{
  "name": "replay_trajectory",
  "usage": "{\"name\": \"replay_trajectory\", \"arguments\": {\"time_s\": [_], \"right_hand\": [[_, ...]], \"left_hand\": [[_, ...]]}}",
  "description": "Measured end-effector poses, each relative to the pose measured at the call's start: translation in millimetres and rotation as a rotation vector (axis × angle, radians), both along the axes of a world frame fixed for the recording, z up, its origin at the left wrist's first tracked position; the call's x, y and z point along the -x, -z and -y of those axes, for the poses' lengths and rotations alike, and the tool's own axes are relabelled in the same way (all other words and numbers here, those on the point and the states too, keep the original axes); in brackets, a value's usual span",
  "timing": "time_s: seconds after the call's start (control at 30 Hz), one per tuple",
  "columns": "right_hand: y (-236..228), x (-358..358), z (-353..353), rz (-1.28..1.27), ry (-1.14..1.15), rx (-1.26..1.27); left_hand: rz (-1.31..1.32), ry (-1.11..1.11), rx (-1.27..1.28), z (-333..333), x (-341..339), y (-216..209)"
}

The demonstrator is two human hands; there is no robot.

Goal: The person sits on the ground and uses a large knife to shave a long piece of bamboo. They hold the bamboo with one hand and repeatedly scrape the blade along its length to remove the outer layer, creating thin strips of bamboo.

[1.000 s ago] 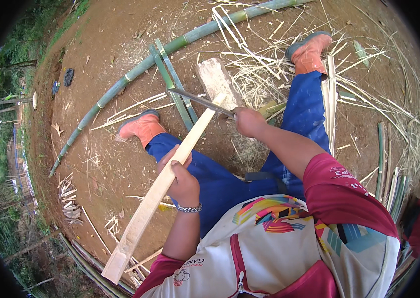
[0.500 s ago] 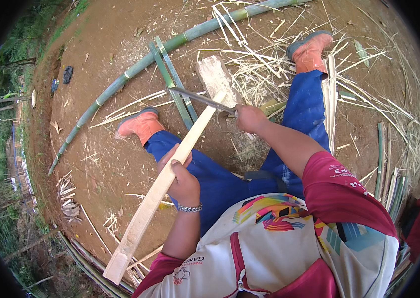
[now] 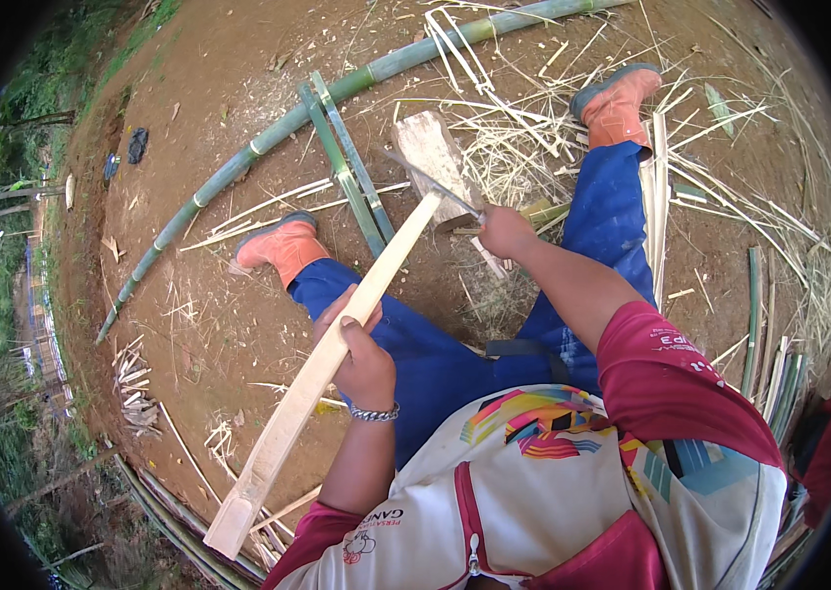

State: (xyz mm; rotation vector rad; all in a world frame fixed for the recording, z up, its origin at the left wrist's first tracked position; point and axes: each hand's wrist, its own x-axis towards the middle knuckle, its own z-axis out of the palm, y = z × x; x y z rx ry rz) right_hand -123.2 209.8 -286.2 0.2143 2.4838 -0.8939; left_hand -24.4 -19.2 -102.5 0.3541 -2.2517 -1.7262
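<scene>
My left hand (image 3: 356,359) is closed round the middle of a long pale split-bamboo slat (image 3: 297,393), which runs slanting from low left up to the wooden block. My right hand (image 3: 508,234) grips a machete (image 3: 435,185), its long narrow blade pointing up and left. The blade lies across the slat's far end, at the near part of the pale wooden chopping block (image 3: 425,146). A short pale piece (image 3: 490,258) shows just below my right hand. The machete's handle is mostly hidden in my fist.
My legs in blue trousers and orange boots (image 3: 622,108) spread either side. A long green bamboo pole (image 3: 287,126) curves across the ground beyond, with split green pieces (image 3: 344,167) against it. Shavings (image 3: 514,138) lie round the block; bamboo strips (image 3: 789,383) lie at right.
My right hand has moved slightly right and down with the machete, whose tip has swung toward the block. A short pale piece now shows below it. My left hand stays nearly still.
</scene>
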Motion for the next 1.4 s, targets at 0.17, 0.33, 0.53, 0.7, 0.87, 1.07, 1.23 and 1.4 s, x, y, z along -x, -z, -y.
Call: {"name": "replay_trajectory", "arguments": {"time_s": [0.17,0.33,0.53,0.7,0.87,1.07,1.23,1.4], "right_hand": [[19,-23,1,-0.134,0.274,0.255],[-24,-36,11,0.013,0.715,0.919],[-126,-45,3,-0.169,0.815,1.279],[-195,-61,-25,-0.298,0.775,1.461],[-240,-97,-47,-0.364,0.665,1.689],[-276,-136,-66,-0.405,0.535,1.797],[-290,-155,-73,-0.392,0.418,1.867],[-296,-167,-76,-0.385,0.352,1.877]], "left_hand": [[-0.022,0.011,-0.093,4,-1,-16],[-0.122,0.042,-0.169,43,-6,-52],[-0.32,0.129,-0.263,104,-29,-101],[-0.411,0.188,-0.458,142,-55,-140],[-0.503,0.288,-0.516,156,-82,-166],[-0.519,0.497,-0.624,167,-98,-190],[-0.536,0.575,-0.671,170,-106,-205],[-0.56,0.57,-0.657,180,-110,-210]]}}
